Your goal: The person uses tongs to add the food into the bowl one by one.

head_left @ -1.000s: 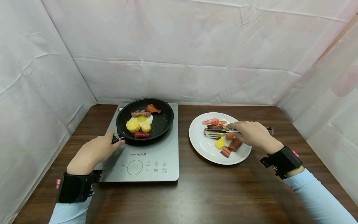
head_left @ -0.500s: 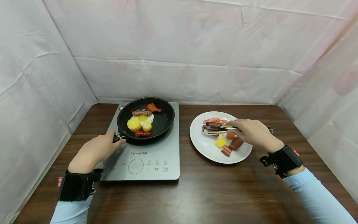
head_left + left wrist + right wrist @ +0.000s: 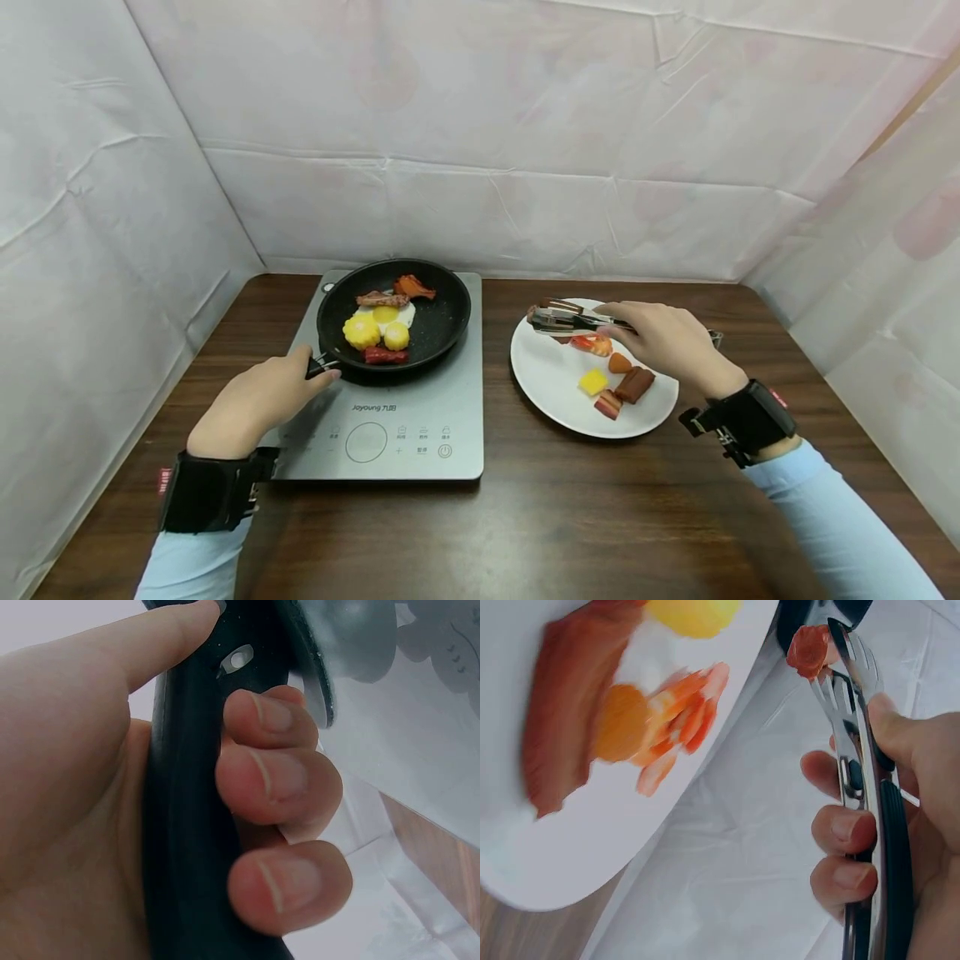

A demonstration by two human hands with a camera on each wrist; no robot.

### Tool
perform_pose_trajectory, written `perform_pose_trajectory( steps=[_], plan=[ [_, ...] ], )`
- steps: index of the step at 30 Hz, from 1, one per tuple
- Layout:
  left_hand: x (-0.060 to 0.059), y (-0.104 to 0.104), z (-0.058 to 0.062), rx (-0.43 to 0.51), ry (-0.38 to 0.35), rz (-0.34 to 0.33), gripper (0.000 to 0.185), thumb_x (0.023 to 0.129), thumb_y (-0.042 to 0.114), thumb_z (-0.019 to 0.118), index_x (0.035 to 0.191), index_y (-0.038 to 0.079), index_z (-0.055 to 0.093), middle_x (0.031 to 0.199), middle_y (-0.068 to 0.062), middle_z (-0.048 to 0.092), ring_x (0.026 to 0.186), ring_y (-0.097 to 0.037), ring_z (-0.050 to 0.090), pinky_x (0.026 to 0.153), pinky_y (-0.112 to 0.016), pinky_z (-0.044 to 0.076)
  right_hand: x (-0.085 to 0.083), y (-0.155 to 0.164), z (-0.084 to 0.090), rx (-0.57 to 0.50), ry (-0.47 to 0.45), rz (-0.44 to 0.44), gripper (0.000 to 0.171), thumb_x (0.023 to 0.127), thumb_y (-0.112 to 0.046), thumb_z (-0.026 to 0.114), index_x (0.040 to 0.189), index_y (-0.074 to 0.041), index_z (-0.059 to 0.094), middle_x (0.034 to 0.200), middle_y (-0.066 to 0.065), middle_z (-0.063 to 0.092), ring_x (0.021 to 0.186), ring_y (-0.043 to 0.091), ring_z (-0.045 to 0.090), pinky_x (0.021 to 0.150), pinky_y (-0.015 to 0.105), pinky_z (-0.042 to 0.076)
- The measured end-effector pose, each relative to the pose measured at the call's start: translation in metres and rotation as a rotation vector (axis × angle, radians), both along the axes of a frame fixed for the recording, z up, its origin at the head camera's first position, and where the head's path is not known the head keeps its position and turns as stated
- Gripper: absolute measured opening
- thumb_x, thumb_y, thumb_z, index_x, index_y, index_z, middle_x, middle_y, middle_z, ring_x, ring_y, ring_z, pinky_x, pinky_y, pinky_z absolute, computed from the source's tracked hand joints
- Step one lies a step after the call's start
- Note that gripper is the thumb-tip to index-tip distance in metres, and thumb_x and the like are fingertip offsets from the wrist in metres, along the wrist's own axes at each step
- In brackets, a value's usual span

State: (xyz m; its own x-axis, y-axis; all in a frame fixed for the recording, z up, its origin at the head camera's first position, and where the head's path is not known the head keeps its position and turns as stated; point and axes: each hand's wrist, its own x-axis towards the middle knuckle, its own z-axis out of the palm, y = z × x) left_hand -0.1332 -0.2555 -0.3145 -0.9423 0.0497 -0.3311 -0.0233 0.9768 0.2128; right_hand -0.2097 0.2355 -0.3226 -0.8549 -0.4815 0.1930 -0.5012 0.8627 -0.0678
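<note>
My left hand (image 3: 258, 404) grips the black handle (image 3: 187, 825) of a frying pan (image 3: 442, 321), fingers curled round it. In the pan lie a fried egg (image 3: 405, 316), yellow corn pieces (image 3: 362, 331), a red piece (image 3: 386, 356), a meat strip (image 3: 382, 299) and an orange-brown piece (image 3: 414, 287). My right hand (image 3: 660, 342) holds metal tongs (image 3: 877, 847) over the far left part of a white plate (image 3: 540, 387). A reddish-brown piece of food (image 3: 808, 651) is pinched between the tong tips, apart from the plate in the right wrist view.
On the plate remain shrimp (image 3: 592, 344), an orange ball-like piece (image 3: 619, 362), a yellow cube (image 3: 593, 382), a brown sausage (image 3: 635, 384) and a bacon piece (image 3: 608, 405). Under the pan is a silver induction cooker (image 3: 457, 400). White sheeting (image 3: 480, 217) encloses the wooden table (image 3: 570, 508).
My right hand has moved up and left with the tongs, lifting the reddish-brown piece off the other food on the plate. My left hand keeps its grip on the pan handle.
</note>
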Motion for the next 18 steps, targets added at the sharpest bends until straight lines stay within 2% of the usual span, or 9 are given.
perform_pose_trajectory(
  steps=[4, 8, 9, 12, 15, 18],
  plan=[
    [0.0, 0.0, 0.001, 0.007, -0.009, 0.016, 0.07, 0.107, 0.05, 0.045, 0.136, -0.013, 0.042, 0.095, -0.021, 0.065, 0.077, -0.026, 0.06, 0.06, -0.038, 0.048, 0.001, -0.012, 0.003, -0.034, 0.016, -0.027, 0.039, 0.103, -0.035, 0.062, 0.137, -0.017, 0.064, 0.122, 0.009, 0.074, 0.081, 0.023, 0.07, 0.052, 0.03, 0.037],
    [0.0, 0.001, 0.001, 0.001, 0.002, 0.009, 0.072, 0.107, 0.051, 0.045, 0.138, -0.014, 0.041, 0.103, -0.026, 0.066, 0.082, -0.029, 0.064, 0.063, -0.041, 0.05, 0.0, -0.023, 0.005, -0.076, 0.045, -0.038, 0.038, 0.103, -0.036, 0.061, 0.135, -0.016, 0.065, 0.114, 0.008, 0.075, 0.076, 0.021, 0.067, 0.05, 0.029, 0.035],
    [0.0, 0.001, 0.002, 0.003, -0.001, 0.01, 0.07, 0.107, 0.051, 0.045, 0.136, -0.013, 0.042, 0.1, -0.025, 0.065, 0.081, -0.03, 0.064, 0.063, -0.041, 0.05, 0.0, -0.025, 0.006, -0.087, 0.05, -0.037, 0.038, 0.104, -0.037, 0.06, 0.135, -0.016, 0.065, 0.113, 0.008, 0.075, 0.076, 0.021, 0.067, 0.049, 0.029, 0.034],
    [0.0, 0.0, 0.002, 0.008, 0.0, 0.009, 0.068, 0.107, 0.051, 0.045, 0.133, -0.012, 0.044, 0.095, -0.022, 0.064, 0.08, -0.029, 0.062, 0.063, -0.04, 0.049, -0.003, -0.033, 0.007, -0.114, 0.07, -0.028, 0.039, 0.104, -0.039, 0.059, 0.135, -0.016, 0.065, 0.115, 0.007, 0.075, 0.078, 0.021, 0.069, 0.05, 0.03, 0.036],
    [0.001, -0.001, 0.001, 0.024, -0.011, 0.013, 0.064, 0.106, 0.052, 0.044, 0.127, -0.009, 0.047, 0.083, -0.011, 0.057, 0.075, -0.025, 0.056, 0.062, -0.036, 0.045, -0.005, -0.041, 0.008, -0.129, 0.079, -0.015, 0.039, 0.104, -0.039, 0.059, 0.135, -0.016, 0.065, 0.121, 0.008, 0.075, 0.08, 0.022, 0.07, 0.05, 0.032, 0.038],
    [0.0, -0.001, 0.0, 0.028, -0.009, 0.004, 0.065, 0.107, 0.052, 0.044, 0.128, -0.01, 0.047, 0.084, -0.01, 0.057, 0.076, -0.024, 0.056, 0.063, -0.037, 0.046, -0.006, -0.05, 0.009, -0.134, 0.085, -0.007, 0.039, 0.103, -0.038, 0.06, 0.135, -0.017, 0.065, 0.124, 0.008, 0.074, 0.086, 0.024, 0.072, 0.053, 0.035, 0.043]
  ],
)
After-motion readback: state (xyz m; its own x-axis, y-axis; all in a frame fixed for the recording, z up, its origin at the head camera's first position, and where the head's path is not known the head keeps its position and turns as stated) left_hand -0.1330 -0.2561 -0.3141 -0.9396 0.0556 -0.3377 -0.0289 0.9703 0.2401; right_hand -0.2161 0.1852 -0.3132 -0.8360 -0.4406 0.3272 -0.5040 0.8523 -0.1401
